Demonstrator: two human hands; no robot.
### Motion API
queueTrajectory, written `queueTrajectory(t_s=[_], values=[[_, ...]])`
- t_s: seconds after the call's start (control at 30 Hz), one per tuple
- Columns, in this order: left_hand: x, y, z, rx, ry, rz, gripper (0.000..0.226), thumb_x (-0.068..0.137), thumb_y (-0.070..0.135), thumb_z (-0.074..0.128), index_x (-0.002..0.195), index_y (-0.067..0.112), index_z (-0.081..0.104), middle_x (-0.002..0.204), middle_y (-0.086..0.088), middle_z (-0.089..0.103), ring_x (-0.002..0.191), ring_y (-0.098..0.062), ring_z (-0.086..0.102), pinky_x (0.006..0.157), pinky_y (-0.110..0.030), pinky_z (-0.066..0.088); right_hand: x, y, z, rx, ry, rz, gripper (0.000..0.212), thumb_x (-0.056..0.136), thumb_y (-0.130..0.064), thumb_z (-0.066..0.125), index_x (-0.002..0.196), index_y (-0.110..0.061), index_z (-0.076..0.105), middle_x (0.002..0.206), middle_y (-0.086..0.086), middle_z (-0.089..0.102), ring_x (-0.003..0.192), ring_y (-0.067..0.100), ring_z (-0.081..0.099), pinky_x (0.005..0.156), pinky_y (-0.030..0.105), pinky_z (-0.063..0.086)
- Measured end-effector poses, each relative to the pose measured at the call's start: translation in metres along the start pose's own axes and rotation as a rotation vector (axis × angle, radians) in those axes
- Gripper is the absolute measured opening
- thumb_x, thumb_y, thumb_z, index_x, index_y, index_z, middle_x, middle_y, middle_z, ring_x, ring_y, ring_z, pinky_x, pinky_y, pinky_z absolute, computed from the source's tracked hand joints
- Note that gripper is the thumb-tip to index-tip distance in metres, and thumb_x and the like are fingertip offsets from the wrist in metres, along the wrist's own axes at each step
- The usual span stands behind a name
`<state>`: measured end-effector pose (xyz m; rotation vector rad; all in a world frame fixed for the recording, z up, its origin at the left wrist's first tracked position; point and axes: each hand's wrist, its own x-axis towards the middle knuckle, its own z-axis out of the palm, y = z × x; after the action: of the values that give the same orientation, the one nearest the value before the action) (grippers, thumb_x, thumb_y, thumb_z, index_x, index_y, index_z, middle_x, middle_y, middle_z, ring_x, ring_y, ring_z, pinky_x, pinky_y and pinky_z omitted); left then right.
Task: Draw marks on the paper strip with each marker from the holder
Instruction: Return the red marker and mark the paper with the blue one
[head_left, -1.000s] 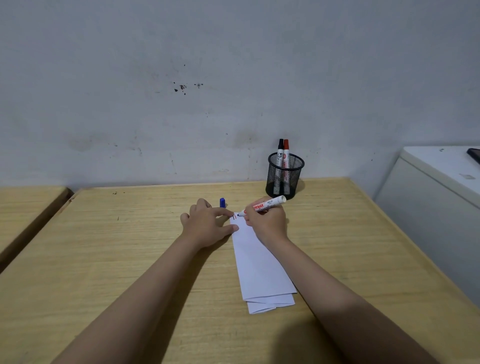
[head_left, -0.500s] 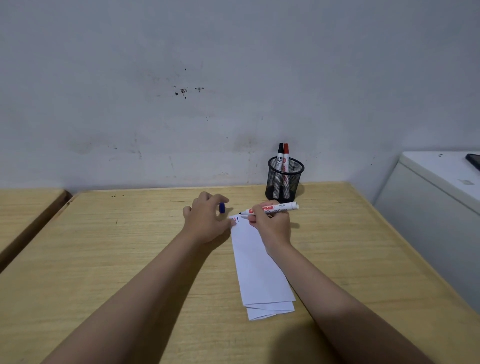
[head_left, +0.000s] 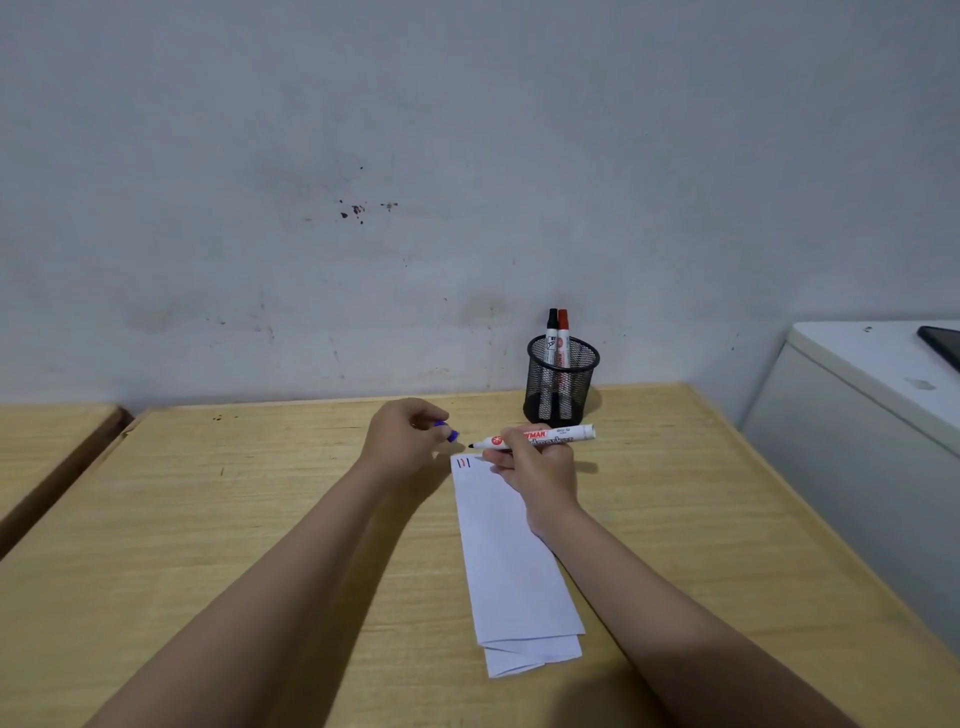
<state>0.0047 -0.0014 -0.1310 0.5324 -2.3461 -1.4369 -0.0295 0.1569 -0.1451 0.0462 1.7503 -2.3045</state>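
Note:
A folded white paper strip (head_left: 511, 561) lies on the wooden table (head_left: 234, 519), with short red and blue marks (head_left: 463, 463) at its far left corner. My right hand (head_left: 537, 467) grips an uncapped white marker (head_left: 540, 438) held level above the strip's far end, tip pointing left. My left hand (head_left: 408, 441) is lifted off the paper and pinches a blue cap (head_left: 451, 434) just left of the marker's tip. A black mesh holder (head_left: 561, 382) stands behind, holding a black-capped marker (head_left: 551, 332) and a red-capped marker (head_left: 563, 332).
A grey wall rises right behind the table. A white cabinet (head_left: 857, 415) stands to the right with a dark flat object (head_left: 943, 343) on top. A second wooden surface (head_left: 47, 447) sits at the left across a gap.
My right hand lifted the marker off the paper and turned it level. My left hand left the strip and raised the blue cap toward the marker's tip.

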Motion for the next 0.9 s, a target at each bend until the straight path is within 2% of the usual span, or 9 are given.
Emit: queueTrajectory(t_s=[0.13,0.27,0.47,0.57,0.67,0.77,0.9], values=[[-0.012,0.003,-0.009,-0.317,-0.013,-0.104,0.012,0.08,0.006,0.067,0.092,0.009,0.069,0.084,-0.005,0.069,0.081,-0.019,0.065,0.071,-0.023,0.047,-0.004,-0.004,0.002,0.033,-0.034,-0.012,0.003,0.081,-0.006,0.062,0.084,-0.006,0.063,0.077,0.009,0.074,0.068,0.018,0.073,0.076,0.037,0.053],[-0.024,0.006,-0.011,-0.472,-0.047,-0.175,0.01,0.083,0.007,0.065,0.09,0.014,0.068,0.09,-0.004,0.071,0.09,-0.016,0.068,0.084,-0.03,0.048,-0.01,-0.012,-0.001,0.052,-0.038,-0.064,0.007,0.082,-0.007,0.062,0.076,-0.012,0.064,0.079,0.007,0.073,0.075,0.018,0.073,0.076,0.035,0.051],[-0.038,0.015,-0.002,-0.558,-0.092,-0.17,0.018,0.083,0.006,0.064,0.102,0.005,0.067,0.089,-0.006,0.071,0.081,-0.011,0.069,0.075,-0.022,0.048,-0.021,-0.019,-0.003,0.034,-0.08,-0.158,0.009,0.081,-0.005,0.063,0.075,-0.011,0.063,0.069,0.002,0.072,0.075,0.022,0.074,0.076,0.037,0.05],[-0.043,0.022,0.002,-0.6,-0.129,-0.163,0.02,0.083,0.005,0.064,0.103,0.005,0.066,0.091,-0.007,0.071,0.083,-0.013,0.069,0.07,-0.019,0.05,-0.025,-0.023,-0.004,0.028,-0.105,-0.188,0.003,0.081,-0.005,0.066,0.08,-0.006,0.064,0.071,0.006,0.073,0.072,0.02,0.074,0.077,0.036,0.053],[-0.045,0.03,0.004,-0.689,-0.158,-0.158,0.017,0.083,0.004,0.063,0.099,0.004,0.067,0.084,-0.006,0.071,0.074,-0.01,0.07,0.064,-0.015,0.053,-0.029,-0.028,-0.005,0.042,-0.151,-0.221,0.01,0.083,-0.007,0.069,0.087,0.0,0.064,0.075,0.01,0.073,0.07,0.016,0.072,0.075,0.03,0.056],[-0.046,0.037,0.001,-0.728,-0.152,-0.127,0.01,0.082,0.002,0.063,0.09,0.005,0.069,0.077,-0.005,0.072,0.071,-0.012,0.069,0.067,-0.017,0.055,-0.031,-0.034,-0.006,0.068,-0.182,-0.251,0.009,0.084,-0.008,0.069,0.086,-0.001,0.063,0.077,0.011,0.07,0.067,0.014,0.071,0.073,0.026,0.057],[-0.046,0.049,0.001,-0.689,-0.129,0.002,0.007,0.08,0.0,0.065,0.084,0.004,0.069,0.071,-0.004,0.073,0.067,-0.014,0.069,0.076,-0.02,0.057,-0.033,-0.045,-0.006,0.093,-0.181,-0.306,0.009,0.086,-0.007,0.066,0.088,0.002,0.065,0.075,0.01,0.069,0.065,0.013,0.068,0.072,0.023,0.058]])
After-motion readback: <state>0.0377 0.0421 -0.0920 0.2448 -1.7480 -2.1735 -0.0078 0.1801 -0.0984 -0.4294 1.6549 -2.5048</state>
